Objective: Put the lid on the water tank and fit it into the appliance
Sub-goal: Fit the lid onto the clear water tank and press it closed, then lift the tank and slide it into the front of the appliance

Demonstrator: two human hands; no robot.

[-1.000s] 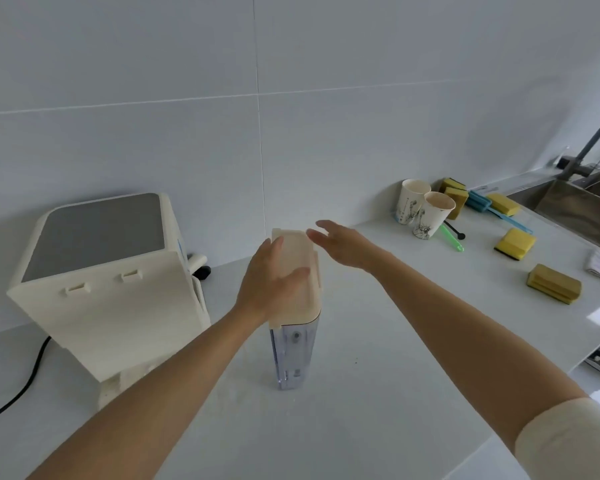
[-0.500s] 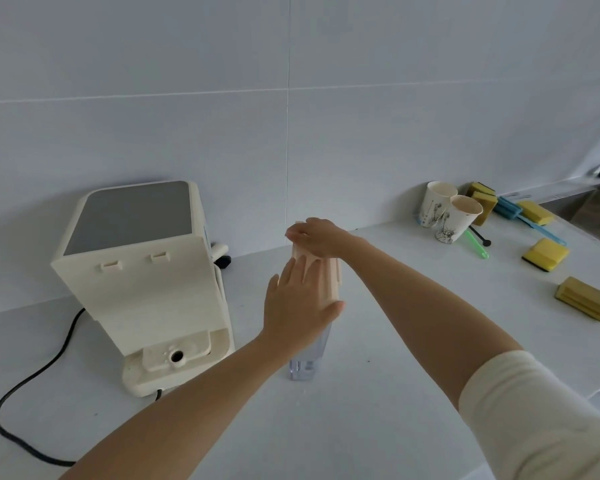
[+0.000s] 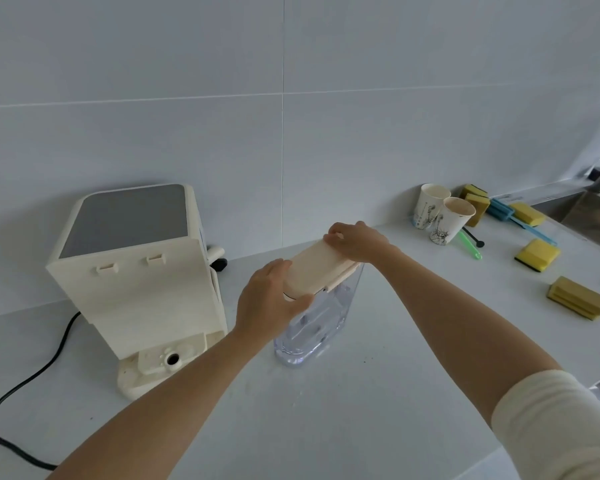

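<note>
A clear plastic water tank (image 3: 321,323) stands upright on the white counter, right of the cream appliance (image 3: 136,282). A cream lid (image 3: 317,268) lies on the tank's top. My left hand (image 3: 269,303) grips the near end of the lid and the tank's upper edge. My right hand (image 3: 357,240) presses on the lid's far end with curled fingers. The appliance has its back toward me, with an empty base socket (image 3: 172,359) at its foot.
A black power cord (image 3: 25,382) runs from the appliance across the left counter. Two paper cups (image 3: 444,216), several yellow sponges (image 3: 537,254), green and blue tools lie at the right. A steel sink (image 3: 593,216) sits far right. A tiled wall rises behind.
The lid has gone from nearly upright on the tank to lying flat across its top. My left hand moved to its near end, my right hand stays on the far end.
</note>
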